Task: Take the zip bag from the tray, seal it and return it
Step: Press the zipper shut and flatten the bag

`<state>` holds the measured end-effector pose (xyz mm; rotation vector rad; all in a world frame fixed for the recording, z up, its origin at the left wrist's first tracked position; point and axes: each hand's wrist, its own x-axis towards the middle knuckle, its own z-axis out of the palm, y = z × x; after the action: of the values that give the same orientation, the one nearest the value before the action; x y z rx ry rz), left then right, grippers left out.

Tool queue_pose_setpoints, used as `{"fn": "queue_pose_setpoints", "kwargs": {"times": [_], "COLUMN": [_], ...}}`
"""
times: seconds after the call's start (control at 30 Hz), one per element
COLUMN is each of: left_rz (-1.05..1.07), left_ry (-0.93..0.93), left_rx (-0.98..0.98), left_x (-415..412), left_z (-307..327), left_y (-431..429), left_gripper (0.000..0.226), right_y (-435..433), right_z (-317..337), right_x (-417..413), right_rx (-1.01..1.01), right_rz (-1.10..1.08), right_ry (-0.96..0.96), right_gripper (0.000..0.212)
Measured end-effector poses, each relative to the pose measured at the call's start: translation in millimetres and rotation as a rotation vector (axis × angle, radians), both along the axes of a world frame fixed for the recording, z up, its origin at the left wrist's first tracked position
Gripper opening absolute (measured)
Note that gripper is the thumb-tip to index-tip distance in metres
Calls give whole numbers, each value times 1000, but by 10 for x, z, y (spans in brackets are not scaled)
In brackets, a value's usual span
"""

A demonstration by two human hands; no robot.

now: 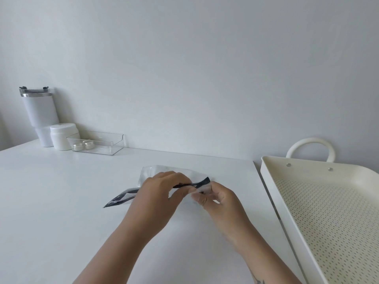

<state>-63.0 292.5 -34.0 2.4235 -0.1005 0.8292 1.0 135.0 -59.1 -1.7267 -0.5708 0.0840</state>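
Both forearms enter from the near edge of the white surface (61,201) and meet at its centre. The left hand (162,191) has its fingers curled over the dark closure strip of the zip bag (121,198). Its grip pinches the strip at about mid-length. The right hand (217,199) pinches the strip's right end and the clear corner below it. Both grips are closed on the bag.

The bag is out of the tray, to the tray's left and well apart from it. Its dark left end reaches down to the surface. Its clear body rises behind the left hand.

Bare surface lies open to the left of the hands and in front of them. The right edge of the surface runs close past the right wrist. The cream tray (268,181) lies just beside that edge, showing a perforated floor, raised walls and a loop handle (310,142) at its far end.

At the far left corner, against the wall, stand a white tumbler (41,113) with a lid and a white jar (63,136). Beside them a clear box (106,146) holds two small round tins (83,145).
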Motion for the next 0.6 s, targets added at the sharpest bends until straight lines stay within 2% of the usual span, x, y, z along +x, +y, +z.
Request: {"fn": "queue_pose_setpoints", "kwargs": {"times": [0.13, 0.4, 0.6], "left_rz": [37, 45, -17], "left_ry": [-25, 50, 87], "left_rx": [-67, -175, -216], "left_x": [14, -15, -52], "left_z": [-6, 47, 38], "left_y": [48, 136, 145], "left_gripper": [17, 25, 13], "right_y": [18, 46, 62], "right_z": [14, -11, -48], "right_x": [1, -10, -12], "right_rx": [64, 33, 16], "right_rz": [2, 18, -37], "right_ry": [24, -10, -35], "right_gripper": [4, 15, 16]}}
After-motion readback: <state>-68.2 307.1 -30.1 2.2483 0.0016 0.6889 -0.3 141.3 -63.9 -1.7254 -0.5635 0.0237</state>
